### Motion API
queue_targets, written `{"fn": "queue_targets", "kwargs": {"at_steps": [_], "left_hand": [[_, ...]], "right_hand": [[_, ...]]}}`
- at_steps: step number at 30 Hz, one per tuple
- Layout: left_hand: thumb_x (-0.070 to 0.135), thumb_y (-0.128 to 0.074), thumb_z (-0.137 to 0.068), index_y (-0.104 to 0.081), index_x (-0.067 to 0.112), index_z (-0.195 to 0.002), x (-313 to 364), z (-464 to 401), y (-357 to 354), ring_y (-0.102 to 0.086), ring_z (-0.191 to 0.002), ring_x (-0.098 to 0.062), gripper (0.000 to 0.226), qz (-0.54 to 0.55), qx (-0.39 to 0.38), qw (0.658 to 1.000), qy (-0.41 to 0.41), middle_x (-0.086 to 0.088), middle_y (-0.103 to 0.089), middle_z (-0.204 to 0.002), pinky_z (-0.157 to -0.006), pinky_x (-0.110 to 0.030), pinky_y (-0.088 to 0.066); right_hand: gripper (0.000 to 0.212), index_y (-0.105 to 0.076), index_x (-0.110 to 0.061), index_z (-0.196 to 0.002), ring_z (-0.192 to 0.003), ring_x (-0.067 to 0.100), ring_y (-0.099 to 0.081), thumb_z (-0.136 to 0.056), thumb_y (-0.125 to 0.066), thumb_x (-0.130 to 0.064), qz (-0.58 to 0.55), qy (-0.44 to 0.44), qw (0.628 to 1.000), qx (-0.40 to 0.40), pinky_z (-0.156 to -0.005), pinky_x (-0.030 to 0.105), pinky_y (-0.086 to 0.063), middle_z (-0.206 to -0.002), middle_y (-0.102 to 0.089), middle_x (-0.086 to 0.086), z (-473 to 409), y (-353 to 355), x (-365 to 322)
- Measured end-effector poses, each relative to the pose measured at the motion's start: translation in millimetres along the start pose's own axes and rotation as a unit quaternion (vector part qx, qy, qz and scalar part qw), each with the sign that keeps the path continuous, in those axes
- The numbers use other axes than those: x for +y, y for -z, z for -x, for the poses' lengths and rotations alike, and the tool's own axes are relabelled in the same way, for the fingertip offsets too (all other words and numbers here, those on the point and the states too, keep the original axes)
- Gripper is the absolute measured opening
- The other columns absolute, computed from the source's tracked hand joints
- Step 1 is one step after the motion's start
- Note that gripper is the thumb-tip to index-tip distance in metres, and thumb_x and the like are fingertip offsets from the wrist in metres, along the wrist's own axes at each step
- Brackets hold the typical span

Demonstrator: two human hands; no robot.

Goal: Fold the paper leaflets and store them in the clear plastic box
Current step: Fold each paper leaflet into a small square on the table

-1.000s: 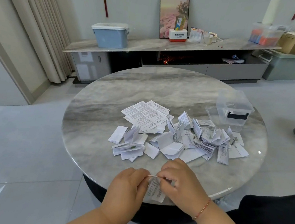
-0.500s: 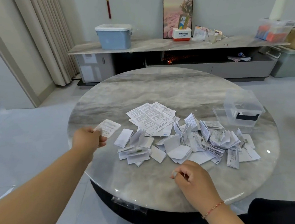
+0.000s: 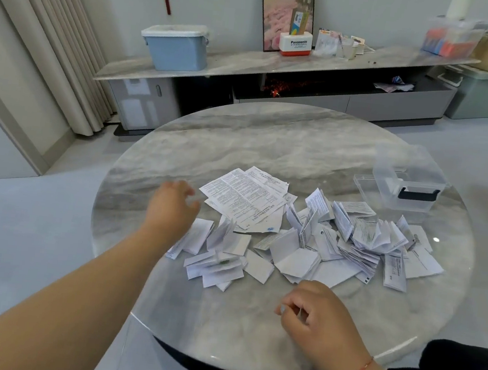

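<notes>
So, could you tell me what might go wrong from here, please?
The left hand reaches over the folded leaflets toward the unfolded sheets; its forearm could sweep some off the round table. The clear plastic box sits near the far right rim, so a nudge might tip it off.

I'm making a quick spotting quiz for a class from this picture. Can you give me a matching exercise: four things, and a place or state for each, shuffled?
Things:
1. clear plastic box
2. unfolded leaflets
3. left hand
4. right hand

States:
a. loosely curled near the table's front edge
b. lying flat and open
c. reaching out over the table
d. lid off, far right of the table

Pairs: 1-d, 2-b, 3-c, 4-a
</notes>
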State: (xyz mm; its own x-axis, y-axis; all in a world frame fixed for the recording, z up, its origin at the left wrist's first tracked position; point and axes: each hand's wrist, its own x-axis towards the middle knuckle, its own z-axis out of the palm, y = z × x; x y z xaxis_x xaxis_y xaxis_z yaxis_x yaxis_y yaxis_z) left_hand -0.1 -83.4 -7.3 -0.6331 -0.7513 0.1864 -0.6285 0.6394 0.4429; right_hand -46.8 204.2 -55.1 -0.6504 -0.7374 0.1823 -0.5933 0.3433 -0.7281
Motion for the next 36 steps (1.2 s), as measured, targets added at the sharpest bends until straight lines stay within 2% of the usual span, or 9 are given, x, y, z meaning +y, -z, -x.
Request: {"fn": "queue_targets", "kwargs": {"at_steps": [5, 9, 17, 23, 26, 28, 30, 33, 36], "left_hand": [[0.046, -0.066, -0.082, -0.055, 0.013, -0.122, 59, -23, -38, -0.056, -0.108, -0.022, 0.053, -0.008, -0.143, 0.987, -0.079, -0.004, -0.056, -0.126, -0.086, -0.028, -0.040], [0.063, -0.067, -0.071, -0.045, 0.011, -0.124, 74, -27, -68, -0.052, -0.111, -0.025, 0.078, -0.137, -0.241, 0.957, -0.081, -0.007, -0.055, -0.121, -0.082, -0.032, -0.041], [0.019, -0.038, -0.095, -0.049, 0.005, -0.114, 79, -32, -72, -0.054, -0.103, -0.030, 0.026, -0.202, -0.229, 0.946, -0.111, -0.013, -0.057, -0.116, -0.075, -0.033, -0.039], [0.001, -0.038, -0.089, -0.051, 0.006, -0.092, 72, -39, -29, -0.050, -0.072, -0.030, 0.014, -0.134, -0.090, 0.982, -0.099, -0.018, -0.062, -0.094, -0.062, -0.035, -0.040], [-0.001, -0.042, -0.089, -0.054, 0.006, -0.101, 76, -12, 4, -0.057, -0.068, -0.034, 0.019, -0.114, -0.002, 0.981, -0.155, -0.017, -0.063, -0.080, -0.058, -0.038, -0.045], [-0.005, -0.061, -0.078, -0.062, 0.004, -0.100, 77, 24, 25, -0.057, -0.056, -0.031, 0.024, -0.120, 0.069, 0.957, -0.257, -0.012, -0.063, -0.069, -0.048, -0.030, -0.041], [-0.007, -0.075, -0.055, -0.068, 0.005, -0.090, 73, 68, 39, -0.055, -0.047, -0.027, 0.038, -0.104, 0.114, 0.926, -0.345, -0.006, -0.062, -0.062, -0.044, -0.022, -0.036], [0.003, -0.055, -0.064, -0.066, 0.012, -0.087, 62, 136, 43, -0.056, -0.055, -0.022, 0.027, -0.085, 0.106, 0.891, -0.433, 0.000, -0.060, -0.068, -0.056, -0.026, -0.036], [0.006, -0.039, -0.062, -0.056, 0.019, -0.091, 50, 186, 33, -0.054, -0.055, -0.017, 0.036, -0.089, 0.066, 0.874, -0.474, 0.004, -0.060, -0.068, -0.064, -0.027, -0.033]], "right_hand": [[0.023, -0.064, -0.024, -0.061, -0.072, -0.005, -0.045, -0.069, -0.046, -0.036, 0.013, 0.018, 1.000, 0.001, -0.065, 0.007, -0.034, -0.062, -0.051, -0.015, -6, -4, 1], [0.019, -0.063, -0.025, -0.061, -0.070, -0.002, -0.046, -0.070, -0.048, -0.033, 0.016, 0.021, 1.000, 0.013, -0.065, 0.008, -0.035, -0.063, -0.053, -0.012, -10, -3, 5], [0.018, -0.064, -0.025, -0.060, -0.069, -0.004, -0.046, -0.069, -0.049, -0.030, 0.010, 0.016, 0.999, 0.027, -0.064, 0.004, -0.034, -0.061, -0.053, -0.014, -11, 2, 7], [0.022, -0.065, -0.027, -0.063, -0.074, -0.003, -0.048, -0.067, -0.045, -0.036, 0.009, 0.007, 0.999, 0.043, -0.063, 0.005, -0.034, -0.064, -0.052, -0.021, -11, 9, 10], [0.025, -0.064, -0.029, -0.065, -0.079, 0.003, -0.049, -0.065, -0.042, -0.041, 0.007, -0.007, 0.997, 0.074, -0.064, 0.007, -0.035, -0.063, -0.052, -0.016, -9, 16, 10], [0.013, -0.058, -0.038, -0.074, -0.080, 0.004, -0.050, -0.065, -0.049, -0.038, -0.017, -0.026, 0.992, 0.121, -0.065, 0.007, -0.036, -0.069, -0.054, -0.014, -8, 23, 4], [0.034, -0.048, -0.044, -0.088, -0.080, 0.006, -0.051, -0.066, -0.065, -0.025, -0.051, -0.039, 0.982, 0.176, -0.065, 0.007, -0.038, -0.081, -0.054, -0.013, -5, 31, 2], [0.072, -0.040, -0.041, -0.110, -0.095, 0.002, -0.050, -0.058, -0.080, -0.013, -0.039, -0.020, 0.983, 0.176, -0.074, 0.009, -0.040, -0.103, -0.048, -0.019, 3, 41, 3], [0.076, -0.046, -0.033, -0.117, -0.104, -0.003, -0.043, -0.050, -0.079, -0.023, 0.014, 0.078, 0.990, 0.116, -0.088, 0.008, -0.033, -0.115, -0.045, -0.021, 14, 45, 4]]}}
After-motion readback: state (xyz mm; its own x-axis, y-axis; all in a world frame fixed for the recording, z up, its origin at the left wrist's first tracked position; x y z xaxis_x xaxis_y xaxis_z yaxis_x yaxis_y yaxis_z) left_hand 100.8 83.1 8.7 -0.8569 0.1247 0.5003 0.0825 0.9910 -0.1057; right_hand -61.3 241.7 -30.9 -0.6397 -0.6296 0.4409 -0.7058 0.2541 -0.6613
